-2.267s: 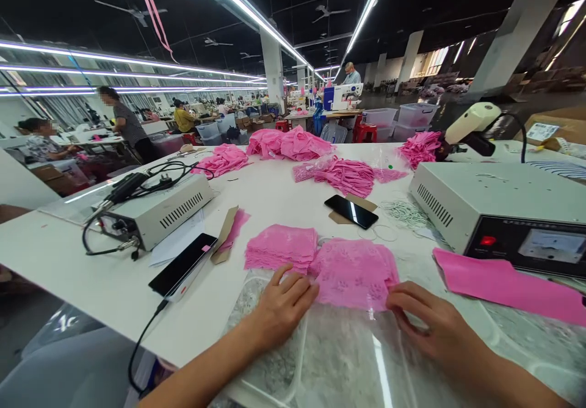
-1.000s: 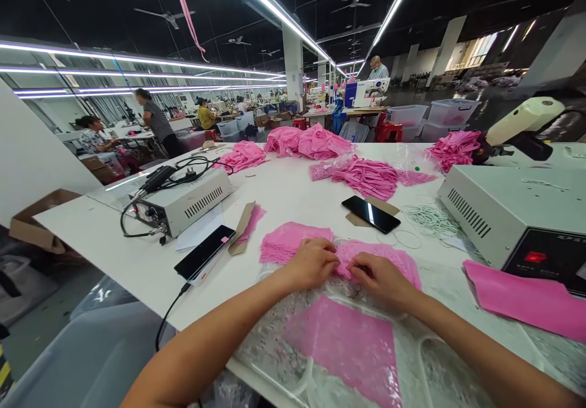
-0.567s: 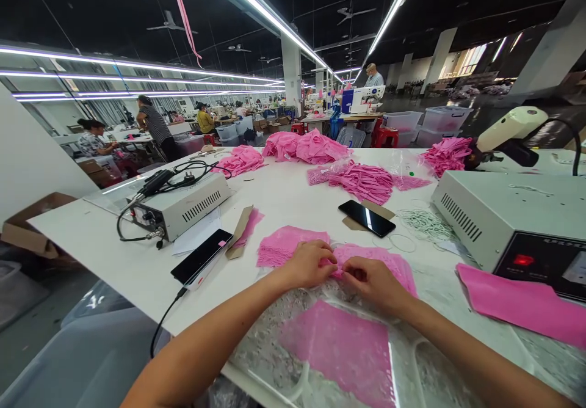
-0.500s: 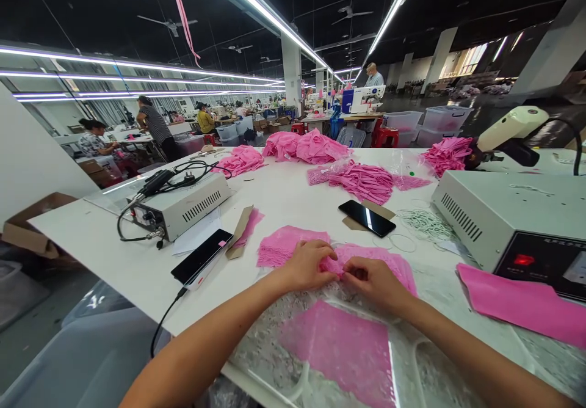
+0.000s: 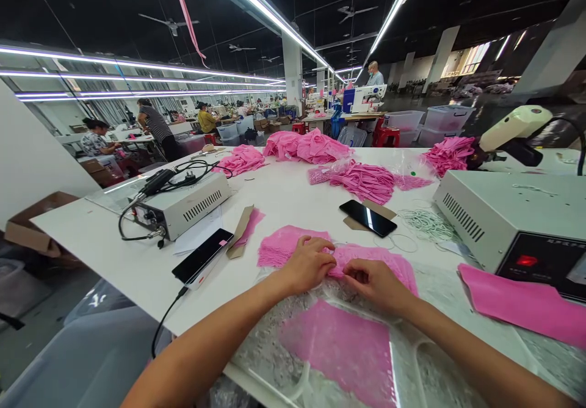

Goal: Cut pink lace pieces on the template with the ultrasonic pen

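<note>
Two stacks of cut pink fabric pieces lie side by side: a left stack (image 5: 286, 243) and a right stack (image 5: 389, 260). My left hand (image 5: 311, 262) is closed, with its curled fingertips on pink fabric (image 5: 339, 267) between the stacks. My right hand (image 5: 373, 281) is pinched on the near edge of the same fabric, just beside the left. The exact fingertip contact is partly hidden. Closer to me, a flat pink piece (image 5: 341, 347) lies under a clear plastic sheet (image 5: 270, 353).
Two phones, one dark (image 5: 368, 218) and one with a cable (image 5: 201, 258), lie on the white table (image 5: 293, 194). Metal control boxes stand at left (image 5: 196, 203) and right (image 5: 513, 206). Pink heaps (image 5: 306, 145) sit at the back; rubber bands (image 5: 428, 223) lie right. Several people work beyond.
My left fingers have shifted slightly and curled further over the fabric. My right hand stays almost in place, still pinched. The view has moved very slightly.
</note>
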Demonstrator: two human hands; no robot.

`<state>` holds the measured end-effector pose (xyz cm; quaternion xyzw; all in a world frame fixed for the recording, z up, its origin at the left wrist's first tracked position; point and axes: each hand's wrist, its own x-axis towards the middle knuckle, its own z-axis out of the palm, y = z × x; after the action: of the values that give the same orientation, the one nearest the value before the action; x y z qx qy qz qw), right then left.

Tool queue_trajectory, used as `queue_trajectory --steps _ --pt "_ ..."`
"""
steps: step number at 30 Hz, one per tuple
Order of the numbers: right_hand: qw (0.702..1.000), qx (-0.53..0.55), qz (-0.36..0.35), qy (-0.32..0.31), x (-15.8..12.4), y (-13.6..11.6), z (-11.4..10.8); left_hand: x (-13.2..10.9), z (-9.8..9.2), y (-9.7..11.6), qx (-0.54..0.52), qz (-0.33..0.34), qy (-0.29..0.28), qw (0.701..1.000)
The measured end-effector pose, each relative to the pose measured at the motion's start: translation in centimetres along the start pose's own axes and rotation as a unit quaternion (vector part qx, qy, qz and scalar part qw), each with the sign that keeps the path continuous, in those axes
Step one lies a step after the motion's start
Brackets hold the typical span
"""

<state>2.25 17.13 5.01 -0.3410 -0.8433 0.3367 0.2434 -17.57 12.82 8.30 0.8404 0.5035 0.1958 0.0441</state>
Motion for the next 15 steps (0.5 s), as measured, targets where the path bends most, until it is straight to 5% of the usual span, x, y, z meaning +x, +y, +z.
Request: queue_trajectory --steps 15 --pt "0.995 0.064 -0.007 0.076 0.8 -1.9 -0.6 0.3 1.3 0.7 0.051 -0.055 0.012 0.997"
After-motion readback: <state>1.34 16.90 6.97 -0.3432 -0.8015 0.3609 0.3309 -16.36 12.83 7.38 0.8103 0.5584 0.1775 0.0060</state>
